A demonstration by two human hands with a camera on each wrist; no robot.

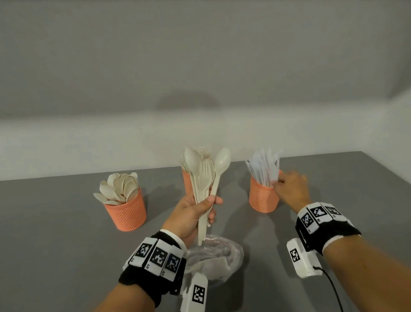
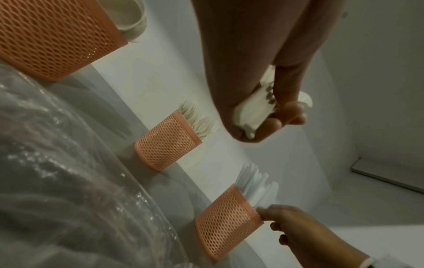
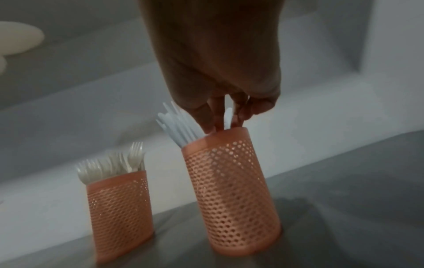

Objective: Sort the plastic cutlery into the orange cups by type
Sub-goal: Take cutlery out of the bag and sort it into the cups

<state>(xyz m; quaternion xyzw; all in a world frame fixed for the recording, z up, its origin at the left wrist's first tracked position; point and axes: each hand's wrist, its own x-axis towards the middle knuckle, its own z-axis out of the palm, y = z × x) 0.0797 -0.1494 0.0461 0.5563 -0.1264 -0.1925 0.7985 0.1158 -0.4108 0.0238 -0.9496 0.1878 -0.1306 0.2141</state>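
Observation:
Three orange mesh cups stand in a row on the grey table. The left cup point(image 1: 126, 209) holds spoons, the middle cup point(image 1: 187, 182) holds forks point(image 3: 110, 166), and the right cup point(image 1: 263, 195) holds white knives point(image 1: 265, 166). My left hand point(image 1: 212, 205) grips a raised bundle of beige spoons and forks point(image 1: 203, 173) in front of the middle cup, which it partly hides. My right hand point(image 1: 279, 182) is at the right cup's rim point(image 3: 220, 136). Its fingertips pinch a white knife point(image 3: 228, 114) that stands in the cup.
A crumpled clear plastic bag point(image 1: 214, 256) lies on the table point(image 1: 58, 241) below my left hand, near the front. A pale wall runs behind the cups. The table's right edge point(image 1: 398, 177) slants away past the right cup.

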